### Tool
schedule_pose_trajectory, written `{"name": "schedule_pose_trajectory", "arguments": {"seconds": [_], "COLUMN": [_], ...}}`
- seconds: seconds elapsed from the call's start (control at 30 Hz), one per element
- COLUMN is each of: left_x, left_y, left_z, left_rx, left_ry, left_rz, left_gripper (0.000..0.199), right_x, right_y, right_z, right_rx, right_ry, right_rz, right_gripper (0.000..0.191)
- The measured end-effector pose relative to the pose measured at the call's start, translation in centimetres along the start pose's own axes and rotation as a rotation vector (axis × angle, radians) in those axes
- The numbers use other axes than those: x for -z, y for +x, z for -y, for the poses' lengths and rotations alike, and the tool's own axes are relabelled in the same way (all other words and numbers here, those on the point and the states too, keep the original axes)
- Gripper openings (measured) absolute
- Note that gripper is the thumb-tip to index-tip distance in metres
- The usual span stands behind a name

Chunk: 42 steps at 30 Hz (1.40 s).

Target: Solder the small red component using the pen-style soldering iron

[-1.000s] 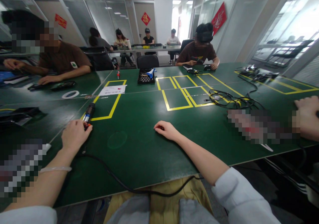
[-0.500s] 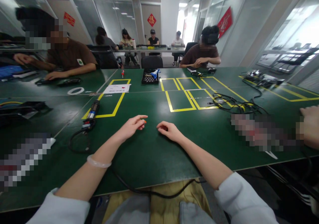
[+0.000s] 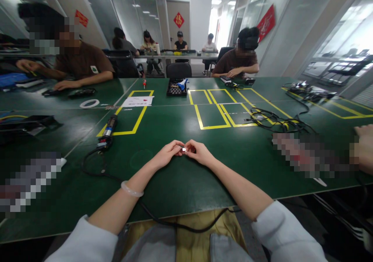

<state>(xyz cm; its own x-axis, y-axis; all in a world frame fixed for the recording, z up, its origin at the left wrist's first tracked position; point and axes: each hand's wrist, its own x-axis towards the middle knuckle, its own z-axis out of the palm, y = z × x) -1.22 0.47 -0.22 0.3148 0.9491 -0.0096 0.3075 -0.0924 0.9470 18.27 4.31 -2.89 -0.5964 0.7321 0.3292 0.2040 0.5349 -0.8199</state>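
My left hand and my right hand meet above the green table, fingertips close together. Between them is a tiny, shiny white-and-metal piece, too small to name. The fingers of both hands are pinched around it. To the left of my hands lies a black and blue electric tool with a black cable. A white paper rests across a yellow taped outline beyond it.
A black tray with a blue item stands at the far side. Tangled black cables lie at right, near a person's hand. A white ring is at left. Other people sit across the table.
My left hand has moved right to meet my right hand, and its fingers have closed. The small shiny piece now shows between them. The view has shifted slightly.
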Motion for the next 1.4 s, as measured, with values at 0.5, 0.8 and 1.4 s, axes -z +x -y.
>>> {"name": "schedule_pose_trajectory", "arguments": {"seconds": [0.5, 0.8, 1.4], "left_x": [-0.2, -0.3, 13.6], "left_y": [0.2, 0.1, -3.0], "left_z": [0.8, 1.2, 3.0], "left_rx": [-0.034, -0.09, 0.181], "left_ry": [0.005, 0.066, 1.025], "left_rz": [-0.029, -0.053, -0.643], "left_gripper": [0.028, 0.027, 0.06], "right_x": [-0.3, 0.0, 0.1], "right_y": [0.0, 0.1, 0.2], "right_z": [-0.3, -0.4, -0.5], "right_rx": [-0.013, -0.025, -0.066], "right_ry": [0.033, 0.121, 0.019], "right_rz": [0.014, -0.004, -0.012], "right_gripper": [0.023, 0.018, 0.016]}}
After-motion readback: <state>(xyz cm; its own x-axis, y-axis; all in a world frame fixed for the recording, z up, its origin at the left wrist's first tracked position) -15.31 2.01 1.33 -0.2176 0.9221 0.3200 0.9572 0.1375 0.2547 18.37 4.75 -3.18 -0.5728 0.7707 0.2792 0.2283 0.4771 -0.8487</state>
